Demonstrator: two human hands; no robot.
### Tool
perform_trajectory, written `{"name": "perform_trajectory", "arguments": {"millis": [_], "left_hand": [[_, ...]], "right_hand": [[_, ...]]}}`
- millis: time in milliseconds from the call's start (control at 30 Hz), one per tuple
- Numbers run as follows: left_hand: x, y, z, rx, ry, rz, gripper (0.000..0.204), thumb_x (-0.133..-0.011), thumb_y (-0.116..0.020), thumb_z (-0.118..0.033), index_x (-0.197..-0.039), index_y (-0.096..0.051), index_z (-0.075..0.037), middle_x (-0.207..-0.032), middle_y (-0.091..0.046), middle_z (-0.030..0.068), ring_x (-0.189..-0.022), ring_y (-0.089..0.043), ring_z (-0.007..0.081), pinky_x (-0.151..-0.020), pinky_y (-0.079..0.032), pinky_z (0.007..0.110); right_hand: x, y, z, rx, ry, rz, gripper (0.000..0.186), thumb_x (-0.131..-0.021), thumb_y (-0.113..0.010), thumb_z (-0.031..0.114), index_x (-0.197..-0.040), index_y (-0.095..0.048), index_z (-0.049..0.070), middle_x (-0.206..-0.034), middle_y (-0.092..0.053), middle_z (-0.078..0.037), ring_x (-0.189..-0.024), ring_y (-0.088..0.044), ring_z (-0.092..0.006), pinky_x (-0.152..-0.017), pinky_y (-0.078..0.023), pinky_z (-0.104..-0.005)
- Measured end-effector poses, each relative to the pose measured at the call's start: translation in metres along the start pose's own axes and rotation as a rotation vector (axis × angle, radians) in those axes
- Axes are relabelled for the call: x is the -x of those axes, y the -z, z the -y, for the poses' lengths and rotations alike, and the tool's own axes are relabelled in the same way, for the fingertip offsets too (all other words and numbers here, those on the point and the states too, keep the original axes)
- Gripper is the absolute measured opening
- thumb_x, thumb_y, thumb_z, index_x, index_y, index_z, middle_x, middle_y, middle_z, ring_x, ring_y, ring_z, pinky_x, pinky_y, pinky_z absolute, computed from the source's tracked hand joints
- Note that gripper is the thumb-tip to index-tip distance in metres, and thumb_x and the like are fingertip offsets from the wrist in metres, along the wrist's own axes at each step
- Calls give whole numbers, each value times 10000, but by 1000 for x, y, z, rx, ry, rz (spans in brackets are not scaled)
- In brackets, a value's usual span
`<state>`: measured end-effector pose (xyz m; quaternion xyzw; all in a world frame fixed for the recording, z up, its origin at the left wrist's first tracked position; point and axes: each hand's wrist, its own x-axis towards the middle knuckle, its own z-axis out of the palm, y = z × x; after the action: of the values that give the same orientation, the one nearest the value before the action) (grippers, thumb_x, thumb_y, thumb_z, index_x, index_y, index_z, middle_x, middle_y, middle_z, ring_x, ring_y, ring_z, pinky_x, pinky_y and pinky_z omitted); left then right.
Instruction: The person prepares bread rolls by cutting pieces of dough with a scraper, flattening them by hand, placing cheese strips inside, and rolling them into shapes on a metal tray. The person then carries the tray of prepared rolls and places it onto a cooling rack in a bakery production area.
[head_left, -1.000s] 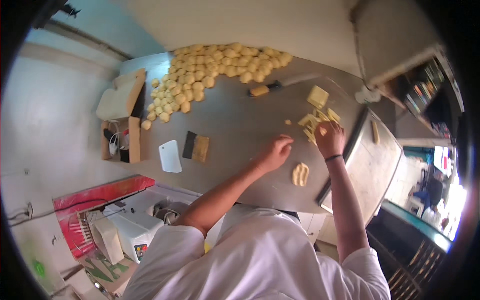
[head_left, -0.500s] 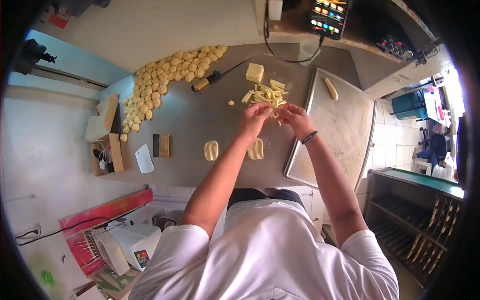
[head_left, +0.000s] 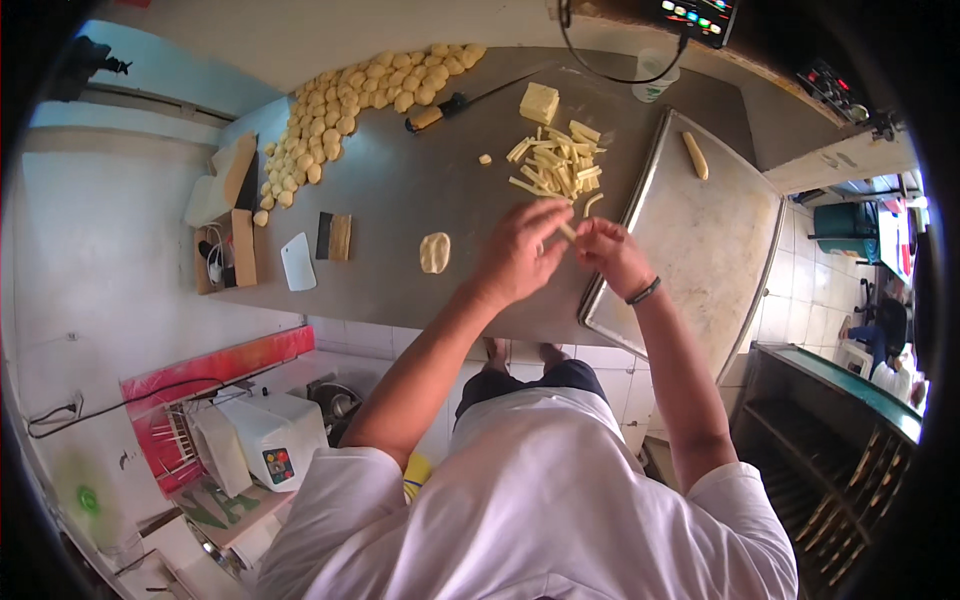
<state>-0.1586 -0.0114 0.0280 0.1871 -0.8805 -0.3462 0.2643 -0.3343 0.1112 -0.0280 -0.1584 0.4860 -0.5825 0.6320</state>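
Observation:
My left hand [head_left: 522, 253] and my right hand [head_left: 607, 251] are together over the front of the steel table [head_left: 400, 180], pinching a pale yellow stick and a piece of dough between them. Just beyond lies a heap of cut yellow sticks [head_left: 553, 168] with a yellow block [head_left: 539, 102] behind it. One flat oval dough piece [head_left: 434, 252] lies on the table to the left of my left hand. A black band circles my right wrist.
Many dough balls [head_left: 350, 100] are heaped at the far left of the table. A knife [head_left: 455, 104] lies beside them. A metal tray [head_left: 705, 230] on the right holds one rolled piece [head_left: 695, 155]. A white scraper [head_left: 298, 262] and cardboard boxes [head_left: 225, 215] sit left.
My hands drew back from the stick heap toward the table's front edge and closed together on a stick and dough. One of the two flat dough pieces is gone from the table.

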Motion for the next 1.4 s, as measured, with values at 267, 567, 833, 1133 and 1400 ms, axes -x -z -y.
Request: {"name": "perform_trajectory", "arguments": {"millis": [267, 567, 833, 1133, 1400], "left_hand": [[116, 10, 3, 63, 205, 102, 186, -861, -723, -58, -1044, -749, -45, -979, -705, 124, -948, -677, 345, -846, -560, 450], [124, 16, 59, 8, 320, -41, 92, -828, -704, 28, -900, -710, -28, -906, -696, 118, -872, -697, 314, -753, -563, 410], [108, 78, 166, -134, 209, -121, 91, -814, -748, -25, -900, -760, -54, -986, -697, 110, -969, -680, 319, -845, -564, 429], [78, 94, 174, -120, 385, 433, 211, -857, -733, -79, -1067, -725, -58, -1045, -664, 104, -1029, -668, 307, -881, -550, 419], [165, 88, 129, -496, -6, -9, 213, -893, -666, -53, -1100, -710, -77, -1009, -673, 76, -1025, -645, 336, -888, -493, 501]], "right_hand": [[28, -50, -69, 312, -196, 124, 157, -922, -682, 190, -935, -687, 33, -783, -625, 4, -732, -590, -94, -688, -478, -260], [-7, -84, -69, 767, -22, 98, 206, -893, -662, 188, -989, -736, 22, -863, -724, -115, -811, -695, -178, -768, -537, -315], [-50, -66, -48, 1419, 484, -100, 109, -845, -763, 168, -928, -800, 108, -981, -665, -111, -1035, -646, -328, -947, -525, -449], [-63, -66, -43, 1614, 351, 69, 212, -868, -682, 107, -1070, -739, 80, -1092, -663, -134, -1130, -631, -340, -977, -528, -402], [17, -85, -93, 1844, 693, -187, 329, -865, -618, 97, -1175, -725, 70, -1220, -666, -86, -1179, -613, -282, -1027, -478, -461]]}}
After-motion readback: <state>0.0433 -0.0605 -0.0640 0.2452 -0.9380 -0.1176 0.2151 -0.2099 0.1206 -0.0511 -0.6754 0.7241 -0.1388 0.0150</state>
